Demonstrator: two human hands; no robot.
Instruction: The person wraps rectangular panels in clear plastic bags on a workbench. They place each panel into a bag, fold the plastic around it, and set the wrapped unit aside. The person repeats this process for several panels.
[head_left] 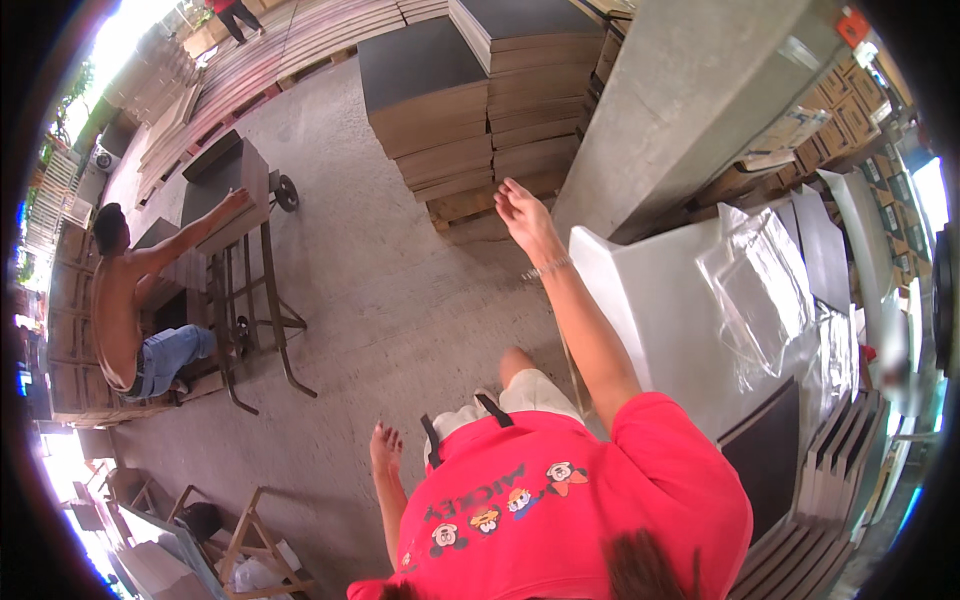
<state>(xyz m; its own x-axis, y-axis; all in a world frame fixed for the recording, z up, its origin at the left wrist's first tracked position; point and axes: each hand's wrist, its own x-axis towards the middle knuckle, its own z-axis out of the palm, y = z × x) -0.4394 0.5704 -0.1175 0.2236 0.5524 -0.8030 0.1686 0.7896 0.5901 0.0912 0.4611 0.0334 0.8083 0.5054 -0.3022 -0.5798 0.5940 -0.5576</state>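
My right hand is stretched out ahead at the end of a bare arm with a bracelet at the wrist. Its fingers are loosely bent and somewhat apart, with nothing in them. In the picture it lies over the foot of a stack of dark-topped boards on a wooden pallet, beside a concrete pillar; I cannot tell that it touches either. My left hand hangs low at my side above the concrete floor, fingers stretched out and holding nothing.
A white-covered table with crumpled clear plastic film stands close on my right. To the left, a person reaches for a dark-topped board stack by a metal cart. A wooden frame stands lower left.
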